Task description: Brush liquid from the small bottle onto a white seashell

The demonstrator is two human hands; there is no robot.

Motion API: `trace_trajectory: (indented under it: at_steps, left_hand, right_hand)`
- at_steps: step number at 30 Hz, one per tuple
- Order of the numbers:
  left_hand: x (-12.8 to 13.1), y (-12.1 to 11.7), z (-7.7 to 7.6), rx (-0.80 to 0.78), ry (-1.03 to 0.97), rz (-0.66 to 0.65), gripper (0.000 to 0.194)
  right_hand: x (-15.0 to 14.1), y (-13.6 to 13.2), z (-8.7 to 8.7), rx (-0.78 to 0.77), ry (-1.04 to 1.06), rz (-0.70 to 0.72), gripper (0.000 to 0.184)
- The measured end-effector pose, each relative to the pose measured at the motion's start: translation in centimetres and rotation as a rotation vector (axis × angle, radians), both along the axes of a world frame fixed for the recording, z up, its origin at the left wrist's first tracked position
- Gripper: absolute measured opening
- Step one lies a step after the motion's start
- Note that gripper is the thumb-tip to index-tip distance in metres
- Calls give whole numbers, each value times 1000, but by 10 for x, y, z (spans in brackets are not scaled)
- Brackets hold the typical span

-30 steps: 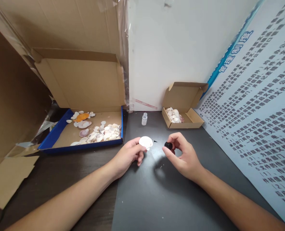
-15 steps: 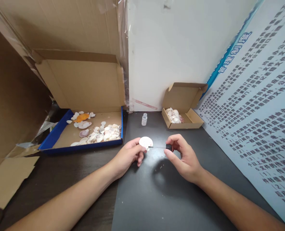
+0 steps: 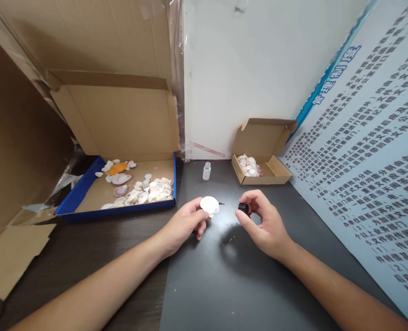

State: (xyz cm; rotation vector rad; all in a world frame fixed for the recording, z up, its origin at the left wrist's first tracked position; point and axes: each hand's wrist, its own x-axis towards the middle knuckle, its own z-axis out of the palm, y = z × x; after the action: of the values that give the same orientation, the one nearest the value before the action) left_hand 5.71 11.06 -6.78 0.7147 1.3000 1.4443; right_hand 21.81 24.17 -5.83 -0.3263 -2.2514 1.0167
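My left hand (image 3: 186,224) pinches a round white shell (image 3: 209,205) just above the dark table. My right hand (image 3: 262,223) is closed on a small black cap (image 3: 243,208) with a thin brush stem; the brush tip (image 3: 220,203) points at the shell's right edge. A small clear bottle (image 3: 206,171) stands open behind the two hands.
A blue-sided cardboard tray (image 3: 87,186) with several shells lies at the left, lid raised. A small brown box (image 3: 276,168) of shells sits at the back right. A printed board (image 3: 369,151) leans along the right. Loose cardboard (image 3: 14,257) lies at the near left.
Half a second ago the brush lay across to the shell; now my right hand has drawn back and up a little, so the brush tip stands off the shell's edge. My left hand stays put.
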Motion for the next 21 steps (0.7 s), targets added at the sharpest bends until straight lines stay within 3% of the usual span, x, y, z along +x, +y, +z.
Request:
trace_trajectory:
  at_steps: [3,8,21]
  left_hand:
    - [1,0,1,-2,13,-4,12]
    - [2,-1,1,-11,23,2,12]
    - [1,-1,-1,-10,38,-29,12]
  right_hand:
    - [-1,0,1,4,-13,41,14]
    - [-1,1,0,1,-21,-32,13]
    - [-1,1,1,25,-31,-17,12]
